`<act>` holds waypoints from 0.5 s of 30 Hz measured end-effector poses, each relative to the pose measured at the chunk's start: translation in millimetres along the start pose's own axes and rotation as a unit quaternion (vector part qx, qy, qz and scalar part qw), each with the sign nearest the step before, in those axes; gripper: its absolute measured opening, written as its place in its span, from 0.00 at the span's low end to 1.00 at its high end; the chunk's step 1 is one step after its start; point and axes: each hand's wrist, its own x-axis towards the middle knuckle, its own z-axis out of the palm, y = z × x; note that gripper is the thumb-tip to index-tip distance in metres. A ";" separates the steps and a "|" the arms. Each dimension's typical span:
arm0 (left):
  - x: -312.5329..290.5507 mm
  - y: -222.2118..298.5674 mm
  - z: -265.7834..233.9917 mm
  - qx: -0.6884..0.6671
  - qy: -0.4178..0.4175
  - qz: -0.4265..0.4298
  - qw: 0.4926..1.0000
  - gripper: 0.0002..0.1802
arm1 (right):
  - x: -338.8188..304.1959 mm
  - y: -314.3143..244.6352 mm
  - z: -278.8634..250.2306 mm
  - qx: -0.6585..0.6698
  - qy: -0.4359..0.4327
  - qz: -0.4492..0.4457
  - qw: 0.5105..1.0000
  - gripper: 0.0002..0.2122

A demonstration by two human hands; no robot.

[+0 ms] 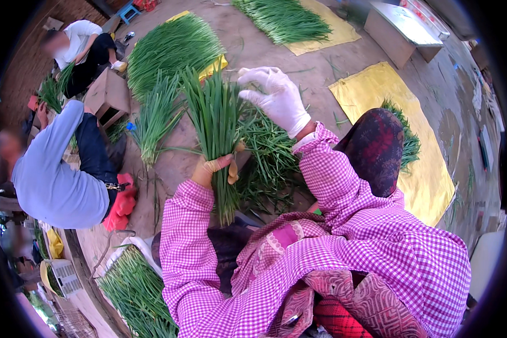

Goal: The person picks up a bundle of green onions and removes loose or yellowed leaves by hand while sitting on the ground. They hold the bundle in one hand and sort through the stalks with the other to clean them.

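Note:
My left hand (215,167) is closed around the lower stems of a bunch of garlic chives (213,115), held upright in front of me. Tan coverings show on some of its fingertips. To the right of the leaves, my right hand (279,98) wears a thin white glove. Its fingers are bent and apart, with nothing between them, close to the bunch but not gripping it. Below the hands lies a loose heap of chives (273,155) on the ground. Another sheaf of chives (155,121) rests just left of the held bunch.
Large chive piles (172,53) lie on yellow sheets (388,112) ahead and to the right. A person in a light blue top (62,169) sits at left, another in white (81,39) beyond. A cardboard box (108,94) stands near them. More chives (138,293) fill a container at lower left.

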 end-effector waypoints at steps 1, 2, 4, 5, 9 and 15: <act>-0.4 -0.1 1.0 0.013 0.002 -0.006 1.000 0.26 | -0.4 2.1 2.1 -0.023 -0.010 -0.024 0.999 0.11; -0.4 -0.4 2.5 0.016 -0.001 -0.008 1.000 0.26 | -2.2 5.7 5.5 -0.046 -0.019 -0.048 0.998 0.11; 0.2 -1.3 5.2 0.019 -0.005 -0.010 1.000 0.25 | -8.9 7.2 12.0 -0.087 -0.047 -0.072 0.992 0.11; 0.4 -1.1 5.2 0.028 -0.003 -0.008 1.000 0.25 | -12.0 7.7 14.3 -0.095 -0.061 -0.062 0.992 0.10; 2.5 -3.0 -1.8 0.047 0.022 0.026 0.998 0.24 | -16.1 14.9 21.2 -0.096 -0.028 -0.033 0.994 0.07; 3.8 4.1 5.4 0.031 0.039 0.086 0.995 0.24 | -21.8 27.2 24.8 -0.072 0.053 0.063 0.994 0.06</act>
